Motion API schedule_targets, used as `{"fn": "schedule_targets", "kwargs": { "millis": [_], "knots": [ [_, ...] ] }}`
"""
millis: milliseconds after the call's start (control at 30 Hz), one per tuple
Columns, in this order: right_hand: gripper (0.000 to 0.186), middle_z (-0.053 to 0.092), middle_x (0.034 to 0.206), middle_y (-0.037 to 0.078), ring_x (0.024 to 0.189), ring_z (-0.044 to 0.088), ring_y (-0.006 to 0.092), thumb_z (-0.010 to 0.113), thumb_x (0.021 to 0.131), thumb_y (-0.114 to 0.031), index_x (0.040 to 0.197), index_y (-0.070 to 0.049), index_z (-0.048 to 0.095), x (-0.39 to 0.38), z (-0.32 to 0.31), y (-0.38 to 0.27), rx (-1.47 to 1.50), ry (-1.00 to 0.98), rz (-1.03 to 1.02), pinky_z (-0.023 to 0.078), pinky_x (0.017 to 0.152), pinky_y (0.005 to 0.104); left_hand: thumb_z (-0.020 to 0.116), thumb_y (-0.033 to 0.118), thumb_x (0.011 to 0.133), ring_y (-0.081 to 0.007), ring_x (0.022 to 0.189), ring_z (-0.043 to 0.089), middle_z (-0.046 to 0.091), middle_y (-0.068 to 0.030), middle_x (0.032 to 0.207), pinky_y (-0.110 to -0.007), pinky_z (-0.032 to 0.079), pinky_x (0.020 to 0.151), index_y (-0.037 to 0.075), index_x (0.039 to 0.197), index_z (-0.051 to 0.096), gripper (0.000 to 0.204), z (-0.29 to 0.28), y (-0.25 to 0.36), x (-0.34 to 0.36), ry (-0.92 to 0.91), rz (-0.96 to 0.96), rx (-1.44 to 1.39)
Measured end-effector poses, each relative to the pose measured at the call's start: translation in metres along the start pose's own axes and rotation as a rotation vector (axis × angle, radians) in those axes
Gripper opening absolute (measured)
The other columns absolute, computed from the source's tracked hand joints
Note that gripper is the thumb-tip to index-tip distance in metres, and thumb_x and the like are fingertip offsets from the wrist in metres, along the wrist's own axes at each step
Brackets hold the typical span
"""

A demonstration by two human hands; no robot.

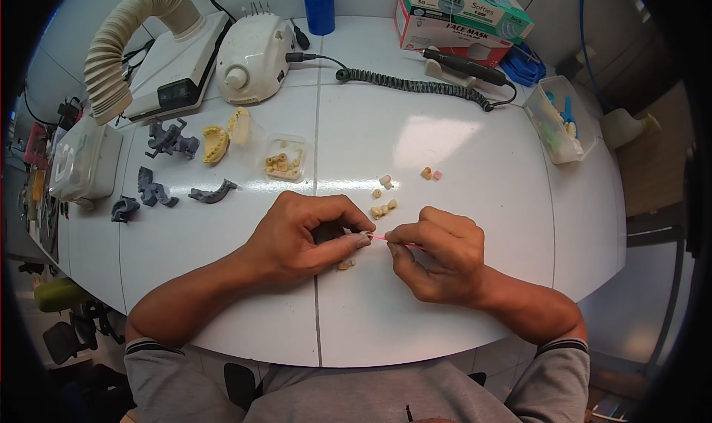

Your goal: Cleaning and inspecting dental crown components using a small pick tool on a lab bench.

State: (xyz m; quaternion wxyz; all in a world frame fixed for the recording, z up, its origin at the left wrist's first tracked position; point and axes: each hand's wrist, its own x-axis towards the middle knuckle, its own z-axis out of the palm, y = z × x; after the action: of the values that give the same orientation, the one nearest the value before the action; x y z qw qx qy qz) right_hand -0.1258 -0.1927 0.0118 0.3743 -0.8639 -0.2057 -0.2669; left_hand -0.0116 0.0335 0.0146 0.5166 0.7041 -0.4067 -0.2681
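Above the front middle of the white table [415, 326], my left hand [297, 234] pinches a small tooth-like dental piece [368, 235] between thumb and forefinger; the fingertips hide most of it. My right hand [445, 256] grips a thin pink stick [378, 237] like a pen, and its tip meets the piece at my left fingertips. Just beyond my hands lie a tooth-coloured dental bridge [383, 209], a single crown [377, 193] and a pink-and-white tooth piece [386, 180]. More tooth-coloured pieces [345, 264] lie beside my left thumb.
Grey dental model parts [172, 139], a yellow dental cast [215, 144] and a clear box of crowns [285, 157] stand left. Behind are a white control unit [254, 58], a flexible hose [111, 45] and a corded handpiece [463, 67]. A plastic bin [556, 123] stands right.
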Motion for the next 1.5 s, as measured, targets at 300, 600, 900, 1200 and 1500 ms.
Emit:
{"fn": "schedule_targets", "kwargs": {
  "millis": [300,600,900,1200,1500],
  "knots": [
    [0.023,0.057,0.070,0.006,0.054,0.056,0.0189,0.079,0.072,0.008,0.092,-0.001,0.071,-0.0004,-0.0019,-0.0030,-0.031,-0.030,0.032,0.042,0.047,0.0338,0.076,0.012,0.097,-0.0088,0.066,0.068,0.077,-0.0057,0.081,-0.025,0.051,0.060,0.002,0.107,0.078,0.014,0.0005,-0.0003,-0.0003,0.001,-0.026,-0.026],
    [0.025,0.057,0.069,0.005,0.052,0.054,0.0154,0.080,0.073,0.009,0.096,-0.001,0.073,-0.0017,0.0009,-0.0020,-0.051,0.026,0.033,0.040,0.046,0.0314,0.074,0.010,0.101,-0.0081,0.070,0.067,0.076,-0.0064,0.083,-0.024,0.052,0.063,-0.002,0.109,0.077,0.015,-0.0022,0.0050,0.0004,-0.027,-0.059,-0.042],
    [0.024,0.058,0.073,0.006,0.056,0.058,0.0198,0.079,0.074,0.009,0.094,-0.001,0.071,-0.0007,0.0001,-0.0042,-0.054,-0.025,0.043,0.044,0.048,0.0340,0.075,0.013,0.100,-0.0092,0.069,0.068,0.078,-0.0070,0.083,-0.026,0.052,0.062,0.001,0.109,0.077,0.015,0.0012,0.0014,0.0003,-0.006,-0.040,-0.037],
    [0.026,0.056,0.067,0.004,0.049,0.050,0.0136,0.078,0.070,0.009,0.093,-0.002,0.075,0.0000,0.0013,-0.0004,-0.039,0.003,0.015,0.037,0.044,0.0303,0.075,0.012,0.099,-0.0130,0.072,0.072,0.079,-0.0083,0.085,-0.027,0.055,0.066,0.001,0.108,0.077,0.014,0.0011,0.0039,0.0004,-0.015,-0.054,-0.007],
    [0.024,0.057,0.069,0.005,0.052,0.054,0.0170,0.077,0.069,0.009,0.090,-0.002,0.072,-0.0007,-0.0005,-0.0021,-0.024,-0.031,0.017,0.040,0.046,0.0319,0.074,0.006,0.100,-0.0082,0.072,0.071,0.077,-0.0067,0.085,-0.024,0.055,0.064,-0.002,0.110,0.076,0.012,0.0001,0.0064,0.0010,-0.048,-0.029,0.015]
  ]
}}
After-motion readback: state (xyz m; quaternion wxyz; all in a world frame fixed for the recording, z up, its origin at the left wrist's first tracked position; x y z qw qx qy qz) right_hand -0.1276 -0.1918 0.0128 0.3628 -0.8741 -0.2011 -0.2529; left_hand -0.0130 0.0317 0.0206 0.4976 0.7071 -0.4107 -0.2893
